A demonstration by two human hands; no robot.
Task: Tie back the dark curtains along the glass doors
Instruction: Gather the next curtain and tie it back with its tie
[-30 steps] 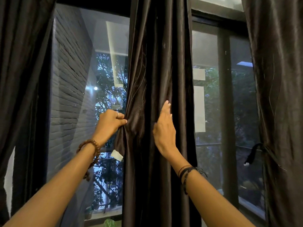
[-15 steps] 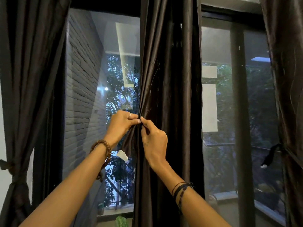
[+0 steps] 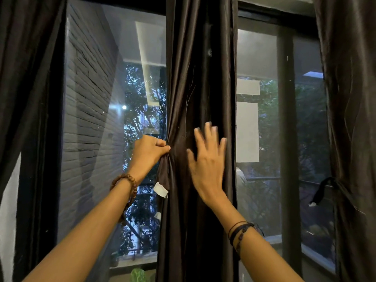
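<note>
A dark brown middle curtain [image 3: 200, 78] hangs in front of the glass doors [image 3: 114, 98]. My left hand [image 3: 148, 152] pinches gathered folds at the curtain's left edge, just above a small white tag [image 3: 161, 189]. My right hand [image 3: 207, 159] is spread, fingers apart and blurred, flat against the curtain's front, holding nothing. A second dark curtain [image 3: 350, 98] on the right is gathered by a dark tie-back [image 3: 322, 190]. A third dark curtain [image 3: 26, 78] hangs at the left.
A dark door frame post [image 3: 286, 139] stands between the right panes. Through the glass I see a grey brick wall [image 3: 87, 119], trees and a railing. A green leaf [image 3: 138, 275] shows at the bottom.
My right hand let go of the fold it pinched beside my left hand and moved right, opening flat on the curtain. My left hand keeps its grip.
</note>
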